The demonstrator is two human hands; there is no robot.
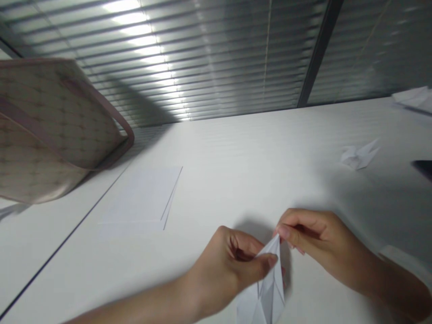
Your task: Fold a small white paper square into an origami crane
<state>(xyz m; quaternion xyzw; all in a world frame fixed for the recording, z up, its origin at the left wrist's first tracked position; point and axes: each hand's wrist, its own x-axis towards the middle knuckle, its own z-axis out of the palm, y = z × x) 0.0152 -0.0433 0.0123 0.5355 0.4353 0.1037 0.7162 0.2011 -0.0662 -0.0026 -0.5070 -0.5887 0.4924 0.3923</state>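
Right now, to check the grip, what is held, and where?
Folded white paper, pinched near its pointed tip by the left hand and right hand.

I worked at a white table (236, 153) with a thin dark seam (67, 238) running across it. At my upper left stood a beige patterned bag (50, 130) with pinkish trim, tilted in the view. A small stack of white paper sheets (141, 198) lay flat near it. Off to my right sat a small folded paper piece (359, 155), and another white paper (413, 98) lay at the far corner. Slatted blinds (168, 67) hung behind.
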